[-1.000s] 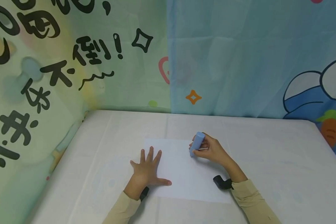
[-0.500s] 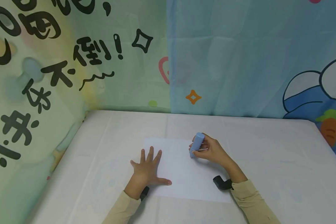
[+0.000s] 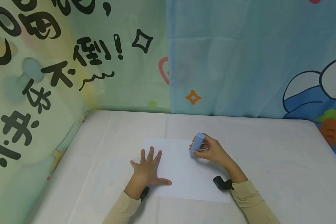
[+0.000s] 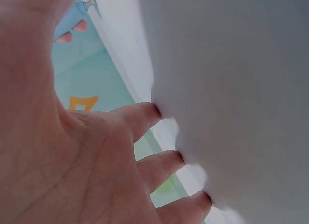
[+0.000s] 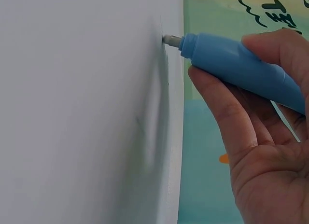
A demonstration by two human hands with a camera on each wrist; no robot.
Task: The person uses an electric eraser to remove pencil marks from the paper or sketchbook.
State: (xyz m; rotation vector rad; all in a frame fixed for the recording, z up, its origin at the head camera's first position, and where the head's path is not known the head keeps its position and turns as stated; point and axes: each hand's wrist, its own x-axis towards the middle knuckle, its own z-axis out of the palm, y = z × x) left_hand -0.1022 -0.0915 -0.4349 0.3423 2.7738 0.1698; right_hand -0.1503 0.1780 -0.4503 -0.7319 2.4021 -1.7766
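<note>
A sheet of white paper (image 3: 179, 177) lies on the white-covered table. On its left part, my left hand (image 3: 147, 172) rests with the fingers spread wide; the left wrist view shows the fingertips (image 4: 149, 110) touching the paper. Near the sheet's top right, my right hand (image 3: 212, 152) grips a thick light-blue electric eraser (image 3: 197, 144), tilted with its narrow tip down. In the right wrist view, thumb and fingers wrap the blue body (image 5: 231, 64), and the grey tip (image 5: 172, 40) is right at the paper. A short faint line (image 5: 140, 123) shows on the sheet.
White cloth (image 3: 282, 161) covers the table. A green printed curtain (image 3: 123, 90) and a blue one (image 3: 240, 62) stand along the left and back edges. Black wrist camera mounts (image 3: 222, 183) sit at both wrists, beside the beige sleeves (image 3: 254, 202).
</note>
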